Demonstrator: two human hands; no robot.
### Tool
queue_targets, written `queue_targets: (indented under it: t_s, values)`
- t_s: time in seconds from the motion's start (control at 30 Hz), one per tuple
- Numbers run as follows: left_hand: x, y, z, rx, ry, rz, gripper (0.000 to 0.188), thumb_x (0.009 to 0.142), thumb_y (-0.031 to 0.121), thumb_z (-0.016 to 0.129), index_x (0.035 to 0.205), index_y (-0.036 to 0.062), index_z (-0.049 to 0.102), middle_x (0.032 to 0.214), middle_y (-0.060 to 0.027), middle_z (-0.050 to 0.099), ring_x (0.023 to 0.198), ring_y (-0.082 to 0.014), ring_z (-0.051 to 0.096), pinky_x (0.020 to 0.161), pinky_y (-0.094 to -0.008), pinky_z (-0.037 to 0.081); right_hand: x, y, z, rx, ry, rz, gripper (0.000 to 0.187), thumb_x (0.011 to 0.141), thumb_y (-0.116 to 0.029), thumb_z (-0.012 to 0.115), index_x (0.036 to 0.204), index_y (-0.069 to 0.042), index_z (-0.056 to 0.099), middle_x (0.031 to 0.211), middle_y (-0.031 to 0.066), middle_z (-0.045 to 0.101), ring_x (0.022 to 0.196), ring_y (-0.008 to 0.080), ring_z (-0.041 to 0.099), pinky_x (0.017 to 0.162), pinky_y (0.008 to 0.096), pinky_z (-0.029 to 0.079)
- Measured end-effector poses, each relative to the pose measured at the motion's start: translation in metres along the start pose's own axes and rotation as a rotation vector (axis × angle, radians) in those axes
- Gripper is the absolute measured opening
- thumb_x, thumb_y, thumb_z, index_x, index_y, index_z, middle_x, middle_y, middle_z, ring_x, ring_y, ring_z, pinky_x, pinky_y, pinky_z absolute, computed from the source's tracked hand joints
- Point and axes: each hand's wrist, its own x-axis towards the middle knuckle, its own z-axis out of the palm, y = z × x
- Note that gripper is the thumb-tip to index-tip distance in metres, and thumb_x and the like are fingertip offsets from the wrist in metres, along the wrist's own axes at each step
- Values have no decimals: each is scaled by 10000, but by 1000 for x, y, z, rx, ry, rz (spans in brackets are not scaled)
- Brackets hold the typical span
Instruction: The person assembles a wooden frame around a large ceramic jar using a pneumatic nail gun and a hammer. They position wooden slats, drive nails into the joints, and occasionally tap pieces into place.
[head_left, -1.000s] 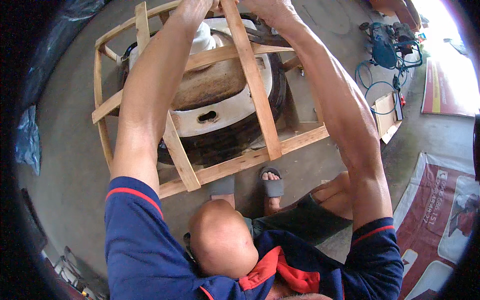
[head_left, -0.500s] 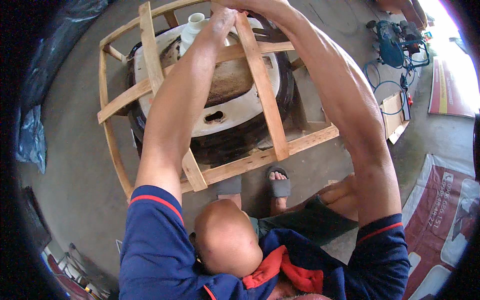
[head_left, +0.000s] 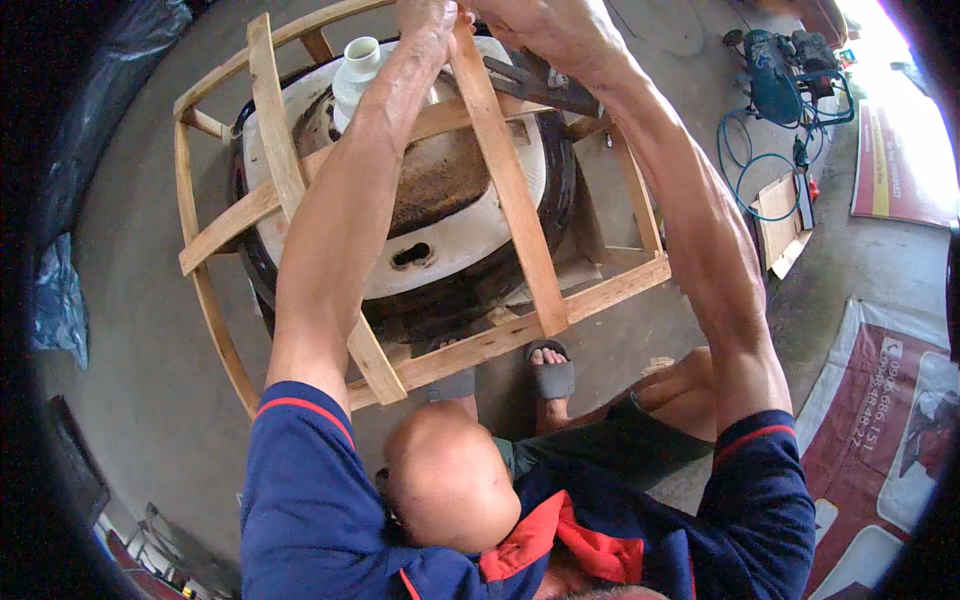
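At the top edge of the view, both hands meet over the far end of a wooden slat [head_left: 508, 180] on an open wooden crate frame [head_left: 500, 340]. My left hand [head_left: 428, 22] is closed at that slat's end, its fingers partly cut off. Close beside it, my right hand [head_left: 555, 35] is curled; what its fingers hold is hidden. A dark, long tool [head_left: 545, 88] shows below the right hand, its kind unclear. Inside the crate sits a white ceramic piece [head_left: 330, 268] with a brown-stained hollow and a dark hole. A white plastic fitting [head_left: 358, 75] stands on it.
A black ring [head_left: 420, 318] lies around the ceramic piece. Sandalled feet [head_left: 548, 370] stand by the near crate rail. To the right are a green air compressor [head_left: 775, 85] with a blue hose, cardboard [head_left: 785, 235] and a printed banner [head_left: 870, 440]. Plastic sheeting [head_left: 60, 300] lies left.
The crate has shifted slightly left in the view. Both hands show a little lower, the right one more fully, and more of the dark tool is visible below it.
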Motion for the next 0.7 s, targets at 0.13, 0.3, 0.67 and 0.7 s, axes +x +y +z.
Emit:
queue_targets:
  t_s: [0.13,0.3,0.67,0.7]
  values:
    - [-1,0,8,-30,9,7,352,974,293,716,1097,-31,657,883,-139,699,785,-197,702,610,-361,575,-12,-9,-6,-49,14,64,306,896,-238,814,740,-14,676,645,-72,536,607,37,478,508,275,359]
    - [-6,3,7,-60,47,4,346,976,293,713,1083,-32,658,865,-134,699,771,-193,701,598,-356,571,-8,-32,3,-50,-132,51,261,892,-195,818,772,-25,662,644,-76,510,591,37,449,509,260,347]
    - [-6,-2,13,-110,24,7,334,981,290,707,1053,-33,661,827,-123,698,739,-184,697,570,-347,563,26,-72,27,-361,-130,153,391,884,-321,753,773,39,645,656,13,595,656,109,569,577,326,452]
    - [-5,-5,-4,-82,54,6,334,982,290,707,1050,-33,661,824,-122,698,736,-184,696,568,-347,562,25,-72,31,-321,-141,272,389,883,-316,755,755,37,653,656,11,601,657,109,577,577,323,455]
